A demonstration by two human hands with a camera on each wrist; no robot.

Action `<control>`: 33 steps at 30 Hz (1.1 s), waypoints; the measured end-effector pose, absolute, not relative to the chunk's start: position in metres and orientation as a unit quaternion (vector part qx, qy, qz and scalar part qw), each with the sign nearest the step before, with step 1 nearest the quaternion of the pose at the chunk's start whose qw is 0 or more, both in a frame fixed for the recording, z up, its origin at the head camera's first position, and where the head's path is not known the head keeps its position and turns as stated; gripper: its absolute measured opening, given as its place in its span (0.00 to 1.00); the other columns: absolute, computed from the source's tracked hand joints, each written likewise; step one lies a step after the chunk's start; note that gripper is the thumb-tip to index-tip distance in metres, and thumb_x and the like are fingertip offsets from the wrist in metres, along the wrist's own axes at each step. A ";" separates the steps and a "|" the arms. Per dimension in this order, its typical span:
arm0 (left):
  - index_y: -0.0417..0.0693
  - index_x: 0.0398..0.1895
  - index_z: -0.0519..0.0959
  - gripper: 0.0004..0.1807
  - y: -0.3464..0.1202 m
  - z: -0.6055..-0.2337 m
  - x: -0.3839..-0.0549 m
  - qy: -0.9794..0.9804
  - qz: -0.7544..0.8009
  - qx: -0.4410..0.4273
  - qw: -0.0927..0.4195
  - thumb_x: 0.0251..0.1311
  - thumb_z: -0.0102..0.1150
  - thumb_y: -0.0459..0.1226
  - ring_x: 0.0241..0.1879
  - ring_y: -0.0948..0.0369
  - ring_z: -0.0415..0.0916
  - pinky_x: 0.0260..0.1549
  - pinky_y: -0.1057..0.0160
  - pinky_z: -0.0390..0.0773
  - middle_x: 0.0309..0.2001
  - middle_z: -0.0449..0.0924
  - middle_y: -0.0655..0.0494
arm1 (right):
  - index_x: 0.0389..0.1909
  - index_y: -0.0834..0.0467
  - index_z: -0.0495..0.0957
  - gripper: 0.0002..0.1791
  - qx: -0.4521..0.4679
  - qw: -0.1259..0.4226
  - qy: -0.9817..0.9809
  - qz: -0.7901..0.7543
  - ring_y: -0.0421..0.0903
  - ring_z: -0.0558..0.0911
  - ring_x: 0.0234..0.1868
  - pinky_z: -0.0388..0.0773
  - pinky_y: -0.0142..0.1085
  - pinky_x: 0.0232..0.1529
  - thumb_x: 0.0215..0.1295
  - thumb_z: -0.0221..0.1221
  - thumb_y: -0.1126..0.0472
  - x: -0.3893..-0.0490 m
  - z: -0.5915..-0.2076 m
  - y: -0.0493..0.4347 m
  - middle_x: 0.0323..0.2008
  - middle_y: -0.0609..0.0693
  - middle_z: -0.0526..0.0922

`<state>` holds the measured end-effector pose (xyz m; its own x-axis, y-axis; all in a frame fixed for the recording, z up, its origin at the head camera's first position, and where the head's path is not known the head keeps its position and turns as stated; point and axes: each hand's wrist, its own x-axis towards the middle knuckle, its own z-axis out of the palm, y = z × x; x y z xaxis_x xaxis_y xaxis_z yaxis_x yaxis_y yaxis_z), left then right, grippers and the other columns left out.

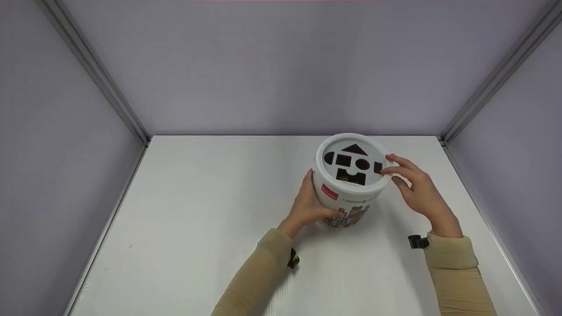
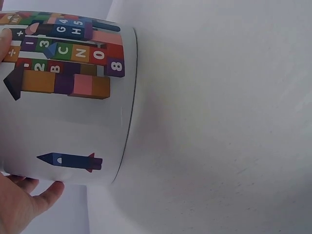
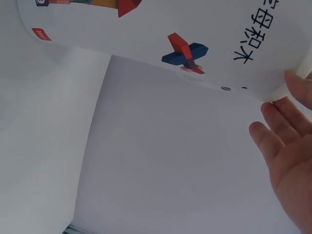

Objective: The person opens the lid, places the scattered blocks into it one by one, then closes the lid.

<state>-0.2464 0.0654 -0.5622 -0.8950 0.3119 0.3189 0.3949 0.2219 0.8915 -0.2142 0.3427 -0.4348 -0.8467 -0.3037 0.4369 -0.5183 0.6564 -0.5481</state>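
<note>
A white cylindrical toy-block bucket stands on the table, printed with pictures of coloured letter and number blocks. Its white lid has cutouts: a triangle, a square, a circle, a half-round, a rectangle and a notched shape. Through the holes it looks dark, with a hint of orange in the notched one. My left hand grips the bucket's left side, thumb across the front and fingers partly hidden behind. At the right edge of the lid, my right hand pinches the rim, fingertips on top and thumb below.
The white tabletop is bounded by a grey back wall and side walls with metal corner posts. The bucket is right of the table's middle. Both wrists carry small black cameras near the tan sleeves.
</note>
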 end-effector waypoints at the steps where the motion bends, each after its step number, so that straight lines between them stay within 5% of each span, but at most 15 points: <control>1: 0.73 0.76 0.39 0.77 0.065 -0.561 -0.246 -0.778 -0.584 -0.228 0.030 0.23 0.87 0.52 0.64 0.70 0.61 0.66 0.59 0.60 0.64 0.62 0.74 | 0.49 0.60 0.83 0.19 0.222 0.155 -0.893 0.358 0.58 0.67 0.67 0.62 0.18 0.58 0.64 0.55 0.80 -0.214 -0.435 0.342 0.66 0.56 0.71; 5: 0.69 0.78 0.34 0.76 0.063 -0.558 -0.243 -0.775 -0.595 -0.215 -0.002 0.31 0.83 0.54 0.69 0.66 0.55 0.68 0.54 0.56 0.70 0.54 0.68 | 0.56 0.64 0.78 0.17 0.186 0.149 -0.869 0.433 0.58 0.66 0.68 0.64 0.21 0.59 0.71 0.51 0.74 -0.214 -0.436 0.339 0.67 0.58 0.68; 8: 0.59 0.79 0.32 0.69 0.059 -0.554 -0.240 -0.776 -0.601 -0.194 -0.008 0.44 0.71 0.64 0.74 0.60 0.45 0.69 0.50 0.51 0.76 0.45 0.59 | 0.66 0.64 0.70 0.21 0.142 0.133 -0.862 0.468 0.57 0.63 0.70 0.65 0.31 0.64 0.75 0.51 0.66 -0.215 -0.438 0.337 0.69 0.58 0.66; 13: 0.41 0.77 0.40 0.54 0.055 -0.535 -0.245 -0.752 -0.625 -0.193 0.075 0.63 0.40 0.69 0.75 0.53 0.40 0.70 0.48 0.46 0.76 0.43 0.45 | 0.75 0.61 0.56 0.32 0.075 0.092 -0.862 0.492 0.57 0.57 0.73 0.58 0.53 0.68 0.77 0.49 0.52 -0.220 -0.446 0.335 0.73 0.59 0.58; 17: 0.40 0.76 0.50 0.43 0.056 -0.512 -0.255 -0.764 -0.591 -0.219 0.141 0.71 0.29 0.63 0.75 0.52 0.45 0.69 0.47 0.52 0.75 0.47 0.45 | 0.77 0.56 0.50 0.34 0.058 0.066 -0.852 0.516 0.58 0.53 0.74 0.53 0.56 0.69 0.77 0.46 0.48 -0.224 -0.452 0.332 0.75 0.60 0.54; 25: 0.50 0.75 0.60 0.28 0.055 -0.482 -0.264 -0.836 -0.492 -0.212 0.119 0.76 0.32 0.48 0.71 0.53 0.55 0.67 0.52 0.60 0.76 0.52 0.50 | 0.78 0.48 0.51 0.29 0.060 0.028 -0.847 0.527 0.53 0.58 0.72 0.58 0.53 0.68 0.80 0.38 0.49 -0.228 -0.455 0.326 0.74 0.54 0.56; 33: 0.54 0.77 0.54 0.39 0.051 -0.482 -0.265 -0.840 -0.491 -0.218 0.071 0.67 0.46 0.58 0.69 0.53 0.60 0.64 0.50 0.65 0.73 0.56 0.51 | 0.78 0.44 0.46 0.33 0.052 -0.003 -0.809 0.585 0.59 0.65 0.66 0.66 0.62 0.60 0.78 0.44 0.46 -0.227 -0.460 0.323 0.74 0.57 0.55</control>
